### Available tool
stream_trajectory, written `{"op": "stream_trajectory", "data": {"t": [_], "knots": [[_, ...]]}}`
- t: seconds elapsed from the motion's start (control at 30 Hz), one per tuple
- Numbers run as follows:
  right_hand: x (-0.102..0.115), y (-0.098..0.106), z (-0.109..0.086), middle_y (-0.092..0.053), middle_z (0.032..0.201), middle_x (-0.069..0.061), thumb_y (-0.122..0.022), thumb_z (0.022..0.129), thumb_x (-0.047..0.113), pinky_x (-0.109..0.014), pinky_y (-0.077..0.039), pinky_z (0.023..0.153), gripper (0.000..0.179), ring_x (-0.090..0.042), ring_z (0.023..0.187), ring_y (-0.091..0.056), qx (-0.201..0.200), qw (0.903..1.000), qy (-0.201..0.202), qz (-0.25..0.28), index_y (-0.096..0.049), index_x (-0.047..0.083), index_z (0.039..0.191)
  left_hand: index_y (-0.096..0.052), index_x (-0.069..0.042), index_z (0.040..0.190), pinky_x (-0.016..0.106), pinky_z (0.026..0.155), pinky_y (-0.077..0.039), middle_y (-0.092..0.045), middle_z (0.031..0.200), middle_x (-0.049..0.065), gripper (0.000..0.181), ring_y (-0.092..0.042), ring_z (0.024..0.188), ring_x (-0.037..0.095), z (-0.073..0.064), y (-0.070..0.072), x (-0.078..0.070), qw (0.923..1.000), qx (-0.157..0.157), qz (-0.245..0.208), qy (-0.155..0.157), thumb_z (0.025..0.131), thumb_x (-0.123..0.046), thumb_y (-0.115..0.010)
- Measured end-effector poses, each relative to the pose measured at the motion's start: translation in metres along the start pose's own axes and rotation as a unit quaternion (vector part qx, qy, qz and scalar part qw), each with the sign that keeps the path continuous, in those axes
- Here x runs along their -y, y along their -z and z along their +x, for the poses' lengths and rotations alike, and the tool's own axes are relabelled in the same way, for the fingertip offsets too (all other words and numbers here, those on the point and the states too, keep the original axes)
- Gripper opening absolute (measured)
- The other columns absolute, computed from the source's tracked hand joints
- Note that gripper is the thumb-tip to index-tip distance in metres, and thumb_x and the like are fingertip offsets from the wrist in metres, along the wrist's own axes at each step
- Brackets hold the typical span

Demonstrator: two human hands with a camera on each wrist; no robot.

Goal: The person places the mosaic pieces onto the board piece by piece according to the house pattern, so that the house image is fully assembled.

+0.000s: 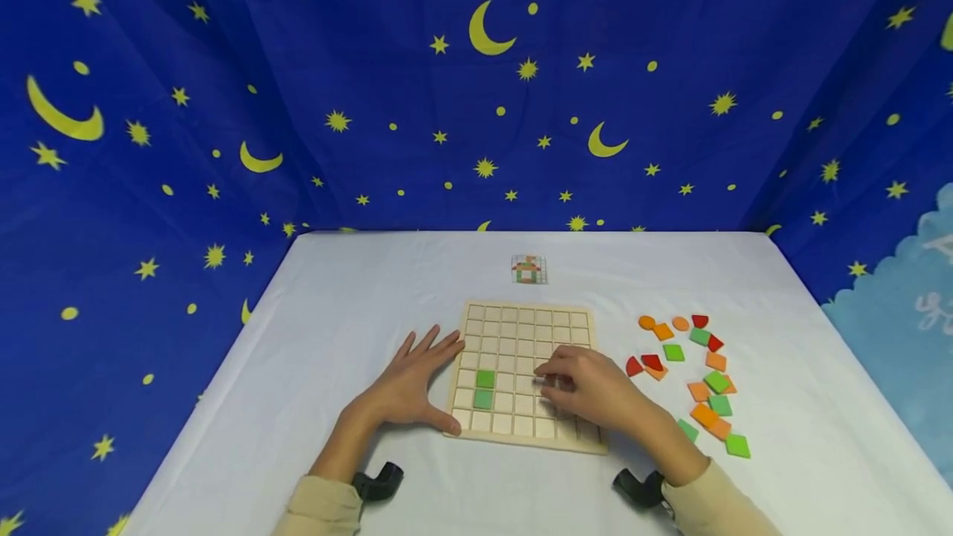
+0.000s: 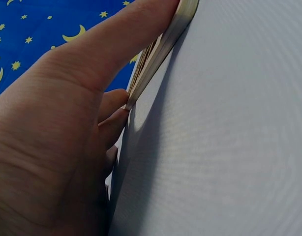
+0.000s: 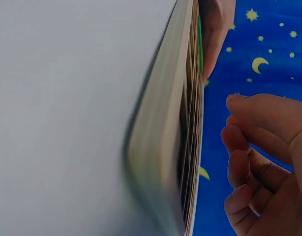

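Note:
A wooden grid board [image 1: 532, 442] lies on the white table. Two green square tiles [image 1: 486, 379] sit one above the other in its left part. My left hand [image 1: 405, 387] spreads straight fingers along the board's left side, its thumb touching the near left corner and its fingertips at the edge. Over the right half of the board hovers my right hand [image 1: 591, 387], fingers loosely bent. A gap shows between its thumb and index finger in the head view, and the right wrist view shows no tile in the fingers [image 3: 239, 162].
Loose orange, red and green tiles [image 1: 703, 415], some of them overlapping, lie scattered right of the board. Behind the board is a small card [image 1: 529, 270] with a coloured grid pattern. A blue star-and-moon curtain [image 1: 417, 89] surrounds the white table [image 1: 357, 288].

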State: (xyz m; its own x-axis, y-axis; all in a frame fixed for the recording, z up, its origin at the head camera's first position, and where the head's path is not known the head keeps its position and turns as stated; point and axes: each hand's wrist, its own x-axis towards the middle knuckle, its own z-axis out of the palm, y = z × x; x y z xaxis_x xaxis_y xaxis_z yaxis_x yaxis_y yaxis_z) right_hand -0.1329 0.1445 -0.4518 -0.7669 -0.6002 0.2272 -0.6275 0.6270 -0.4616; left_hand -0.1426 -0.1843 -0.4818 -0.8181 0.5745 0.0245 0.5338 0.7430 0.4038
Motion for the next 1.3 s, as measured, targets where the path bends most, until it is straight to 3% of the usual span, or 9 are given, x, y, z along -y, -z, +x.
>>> {"op": "stream_trajectory", "data": {"t": [0.53,0.93,1.17,1.23,1.3], "knots": [[-0.032,0.027,-0.037,-0.059,0.085,0.017,-0.075,0.082,0.02,-0.021,-0.043,0.056,0.018,-0.005,0.068,-0.05,-0.038,0.9918,-0.12,-0.024,-0.075,0.021,0.1,-0.027,-0.023,0.153,0.048,0.115,0.003,-0.016,0.159,-0.006,0.128,-0.003,0.146,0.024,0.0,0.0,0.004,0.9999,0.013,0.005,0.008,0.049,-0.085,-0.068],[-0.059,0.05,-0.057,-0.059,0.086,0.008,-0.077,0.08,0.014,-0.022,-0.037,0.05,0.023,-0.008,0.064,-0.046,-0.072,0.9873,-0.136,-0.04,-0.074,0.015,0.103,-0.027,-0.022,0.153,0.048,0.115,0.003,-0.016,0.159,-0.008,0.128,-0.002,0.146,0.023,0.002,-0.001,0.002,0.9999,0.012,0.0,0.009,0.05,-0.085,-0.068],[-0.078,0.062,-0.067,-0.059,0.091,0.004,-0.075,0.082,0.013,-0.027,-0.043,0.054,0.026,-0.015,0.071,-0.051,-0.065,0.9816,-0.177,-0.028,-0.073,0.014,0.107,-0.027,-0.022,0.153,0.048,0.115,0.003,-0.016,0.159,-0.007,0.128,-0.003,0.146,0.023,0.001,-0.001,0.001,0.9999,0.012,0.001,0.012,0.049,-0.085,-0.068],[-0.083,0.065,-0.069,-0.062,0.097,-0.002,-0.074,0.082,0.011,-0.033,-0.047,0.062,0.026,-0.023,0.083,-0.056,-0.066,0.9784,-0.195,-0.02,-0.072,0.013,0.108,-0.027,-0.023,0.153,0.047,0.115,0.003,-0.016,0.159,-0.008,0.128,-0.003,0.146,0.023,0.001,0.0,0.001,0.9998,0.011,0.002,0.013,0.049,-0.085,-0.068],[-0.087,0.068,-0.071,-0.062,0.104,-0.01,-0.073,0.082,0.01,-0.035,-0.048,0.061,0.028,-0.026,0.084,-0.056,-0.061,0.9751,-0.213,-0.011,-0.071,0.012,0.11,-0.027,-0.023,0.153,0.047,0.115,0.003,-0.016,0.159,-0.008,0.128,-0.003,0.146,0.023,0.0,0.0,0.001,0.9999,0.01,0.0,0.013,0.049,-0.085,-0.068]]}}
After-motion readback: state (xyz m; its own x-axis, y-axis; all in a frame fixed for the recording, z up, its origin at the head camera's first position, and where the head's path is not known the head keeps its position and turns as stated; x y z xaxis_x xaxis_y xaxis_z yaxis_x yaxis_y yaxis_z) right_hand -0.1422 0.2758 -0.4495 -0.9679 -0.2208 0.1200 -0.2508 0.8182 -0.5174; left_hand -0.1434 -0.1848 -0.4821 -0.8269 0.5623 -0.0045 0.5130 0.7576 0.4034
